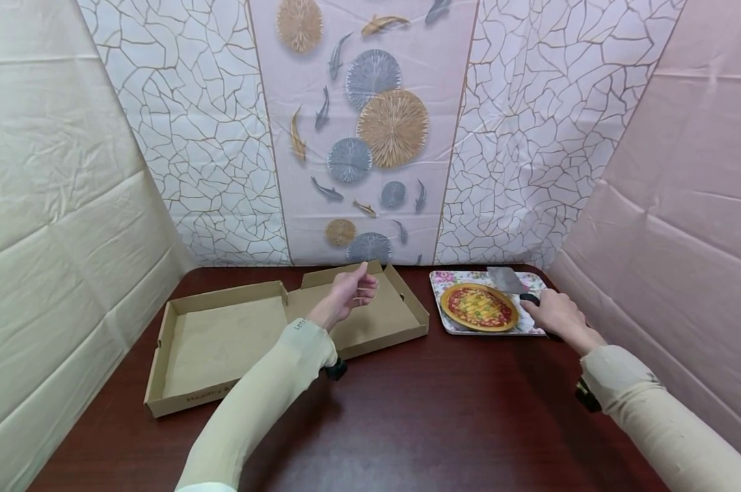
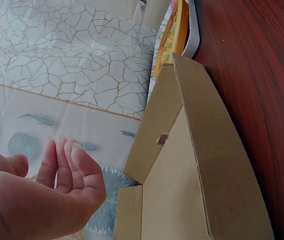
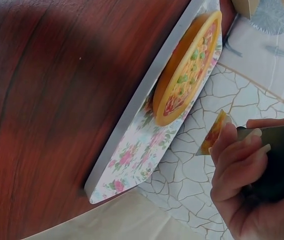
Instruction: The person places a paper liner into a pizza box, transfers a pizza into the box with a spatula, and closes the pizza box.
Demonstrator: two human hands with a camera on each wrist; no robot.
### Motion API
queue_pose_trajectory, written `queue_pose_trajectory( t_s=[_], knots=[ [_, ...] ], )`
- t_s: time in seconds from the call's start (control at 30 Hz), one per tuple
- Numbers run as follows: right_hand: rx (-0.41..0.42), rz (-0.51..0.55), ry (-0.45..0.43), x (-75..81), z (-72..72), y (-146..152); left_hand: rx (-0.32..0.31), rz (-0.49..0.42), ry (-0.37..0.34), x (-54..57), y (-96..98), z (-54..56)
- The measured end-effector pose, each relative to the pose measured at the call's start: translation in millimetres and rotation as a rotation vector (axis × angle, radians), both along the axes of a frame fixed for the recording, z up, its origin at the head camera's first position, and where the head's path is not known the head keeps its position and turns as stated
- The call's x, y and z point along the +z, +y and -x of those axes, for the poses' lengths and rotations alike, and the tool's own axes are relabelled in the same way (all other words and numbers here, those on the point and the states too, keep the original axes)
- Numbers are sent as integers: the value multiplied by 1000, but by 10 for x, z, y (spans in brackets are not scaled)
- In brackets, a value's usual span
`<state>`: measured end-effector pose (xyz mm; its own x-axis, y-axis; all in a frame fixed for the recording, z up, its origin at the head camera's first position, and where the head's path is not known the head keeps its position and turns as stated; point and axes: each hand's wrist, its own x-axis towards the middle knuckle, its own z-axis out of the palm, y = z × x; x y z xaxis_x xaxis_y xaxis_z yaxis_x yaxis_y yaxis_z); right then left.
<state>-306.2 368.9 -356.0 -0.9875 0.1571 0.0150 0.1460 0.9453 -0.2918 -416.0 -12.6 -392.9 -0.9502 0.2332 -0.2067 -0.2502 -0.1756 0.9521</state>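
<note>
My right hand (image 1: 558,316) grips the black handle of a metal spatula (image 1: 504,279). Its flat blade is held over the back right of a floral tray (image 1: 442,279). On that tray lies a round pizza (image 1: 480,307) with a thick golden crust, beside the blade. In the right wrist view the fingers curl round the dark handle (image 3: 282,160), and the blade reflects orange-yellow colours. My left hand (image 1: 349,292) holds nothing. Its fingers are loosely bent over the raised lid of a cardboard pizza box (image 1: 223,348), as the left wrist view also shows.
The box lies opened out on the dark red-brown table (image 1: 407,410), its base to the left and its lid (image 1: 383,318) towards the middle, near the tray. Patterned cloth (image 1: 518,137) hangs behind, and plain cloth walls (image 1: 50,239) close both sides.
</note>
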Motion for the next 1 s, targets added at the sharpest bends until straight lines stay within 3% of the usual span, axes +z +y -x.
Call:
queue_pose_trajectory(
  t_s=[0.5, 1.0],
  knots=[
    [-61, -2, -63, -62, -64, 187, 9, 21, -8, 17, -34, -14],
    [-7, -30, -72, 44, -164, 350, 19, 10, 3, 52, -61, 13]
  ],
)
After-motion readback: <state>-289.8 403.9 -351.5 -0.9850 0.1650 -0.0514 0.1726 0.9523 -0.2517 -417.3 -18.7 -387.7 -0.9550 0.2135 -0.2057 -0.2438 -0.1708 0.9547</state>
